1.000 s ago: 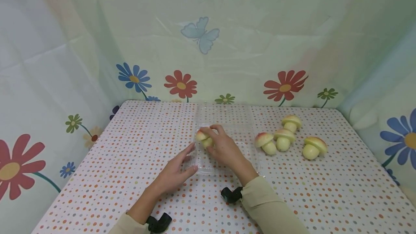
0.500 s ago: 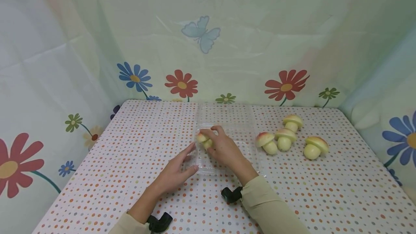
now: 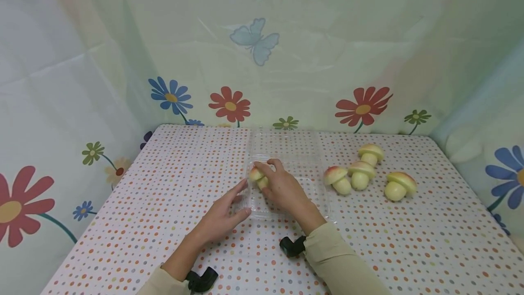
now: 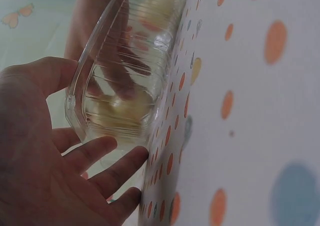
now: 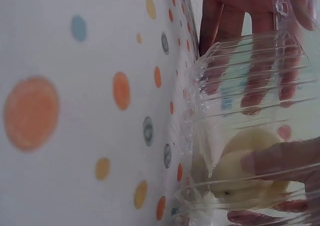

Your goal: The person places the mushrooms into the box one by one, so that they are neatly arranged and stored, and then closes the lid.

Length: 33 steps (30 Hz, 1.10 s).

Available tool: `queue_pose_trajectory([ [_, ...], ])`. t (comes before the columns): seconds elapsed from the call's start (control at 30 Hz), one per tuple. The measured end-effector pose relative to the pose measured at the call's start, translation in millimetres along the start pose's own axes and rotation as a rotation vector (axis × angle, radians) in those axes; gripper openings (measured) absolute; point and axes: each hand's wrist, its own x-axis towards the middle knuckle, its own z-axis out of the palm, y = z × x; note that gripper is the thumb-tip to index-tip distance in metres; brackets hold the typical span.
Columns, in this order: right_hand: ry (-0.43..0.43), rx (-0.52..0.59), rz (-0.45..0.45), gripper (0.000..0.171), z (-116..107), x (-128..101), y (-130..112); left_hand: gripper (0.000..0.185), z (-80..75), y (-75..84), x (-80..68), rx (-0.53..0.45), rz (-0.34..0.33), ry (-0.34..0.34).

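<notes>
A clear plastic clamshell box [image 3: 266, 211] lies on the table with its lid [image 3: 282, 144] folded back to the far side. Inside, at the left end, a mushroom [image 3: 256, 174] with a yellow, red-tinged cap and pale stem lies tilted. My right hand [image 3: 285, 188] reaches in from above and grips it between thumb and fingers; they cover part of it. My left hand [image 3: 221, 220] stays at the box's left side, thumb at the rim and straight fingers along the outside wall. Through the ribbed wall, the left wrist view shows the mushroom [image 4: 122, 113] near the bottom.
Several similar mushrooms are right of the box: one [image 3: 337, 180] close beside it, two more [image 3: 361, 175] clustered with it, and another [image 3: 400, 185] farther right. A dotted cloth [image 3: 184, 163] covers the table. Flowered curtains [image 3: 204, 49] enclose the back and sides.
The head view has shifted slightly. Both hands keep their places at the box, the right hand still on the same mushroom.
</notes>
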Motion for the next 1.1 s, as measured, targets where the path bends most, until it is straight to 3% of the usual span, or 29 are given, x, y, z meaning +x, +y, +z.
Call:
queue_pose_trajectory([
  [1.1,0.002,0.013,0.037,0.068,-6.7,-4.6,0.0,0.077,-0.5,1.2,0.0,0.004,-0.013,0.003],
])
